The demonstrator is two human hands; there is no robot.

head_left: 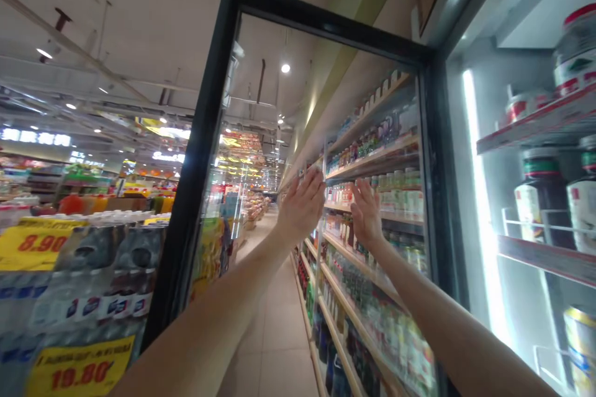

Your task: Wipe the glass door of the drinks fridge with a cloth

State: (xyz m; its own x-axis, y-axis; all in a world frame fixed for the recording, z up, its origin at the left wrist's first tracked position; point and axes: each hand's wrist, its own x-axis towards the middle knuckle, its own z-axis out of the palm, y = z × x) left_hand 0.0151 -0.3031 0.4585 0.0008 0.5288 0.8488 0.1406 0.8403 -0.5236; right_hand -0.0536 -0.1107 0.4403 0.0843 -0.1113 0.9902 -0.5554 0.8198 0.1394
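Note:
A glass cooler door (218,105) with a black frame stands swung open in front of me. My left hand (302,201) lies flat against the inside of the glass, fingers together and pointing up. My right hand (366,211) presses the same pane just to the right, fingers slightly spread. Neither hand holds anything. Through the glass I see an aisle and shelves of bottled drinks (372,155).
The lit cooler interior (535,198) at right holds dark bottles and cans on wire shelves. At lower left stand stacked packs of bottled water (93,285) with yellow price signs (32,242). A tiled aisle floor (274,335) runs ahead between shelves.

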